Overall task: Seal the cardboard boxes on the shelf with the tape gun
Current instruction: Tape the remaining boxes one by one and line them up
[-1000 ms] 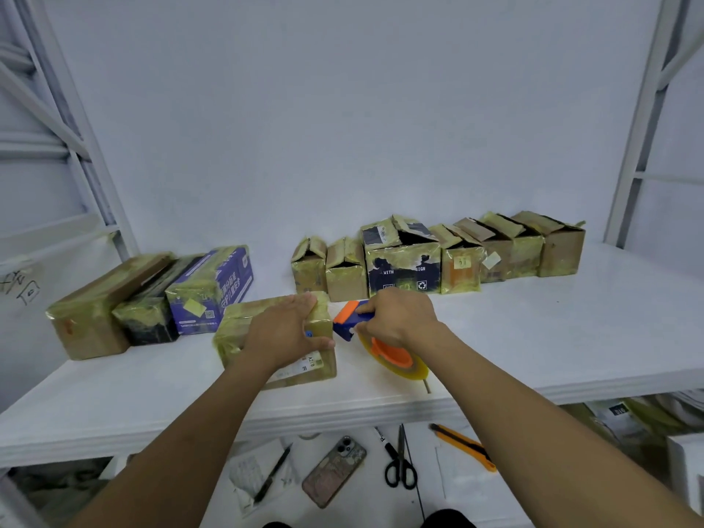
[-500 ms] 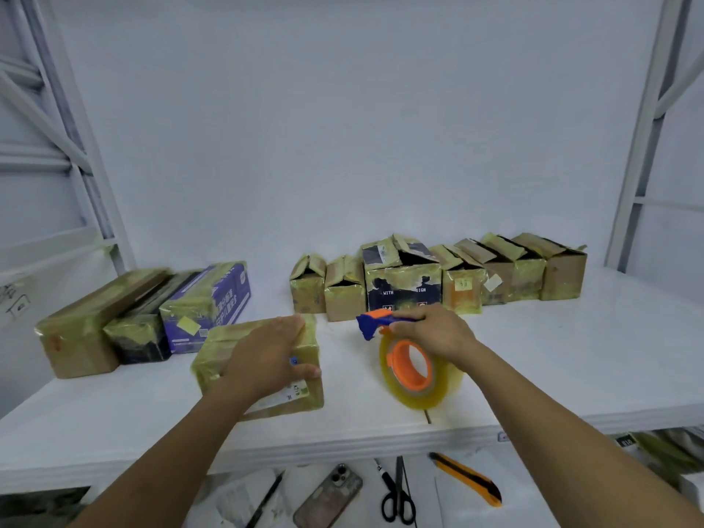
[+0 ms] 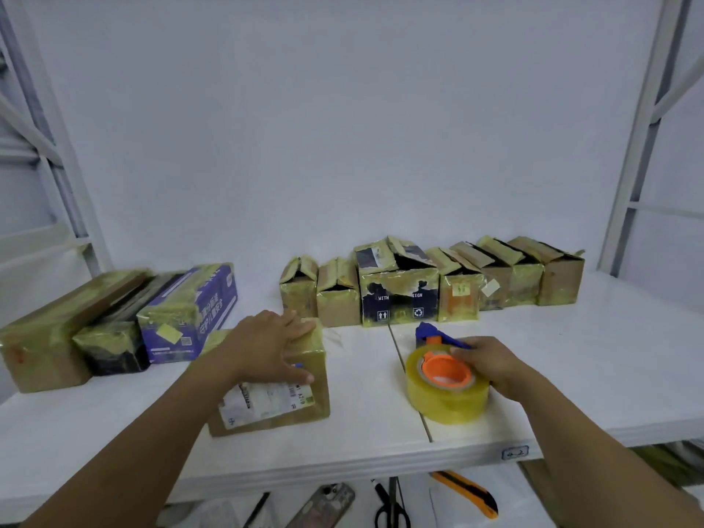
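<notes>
Head view, seven open boxes (image 3: 398, 299), four taped boxes (image 3: 271, 403), one tape gun (image 3: 444, 402)

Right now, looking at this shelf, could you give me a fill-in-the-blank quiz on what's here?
1. The left hand rests on a taped box bearing a white ____.
2. The right hand holds the tape gun, whose roll sits on an ____ core.
3. The back row of boxes has its top flaps ____.
4. Under the shelf, between a phone and a utility knife, lies a pair of ____.
Missing words: label; orange; open; scissors.
</notes>
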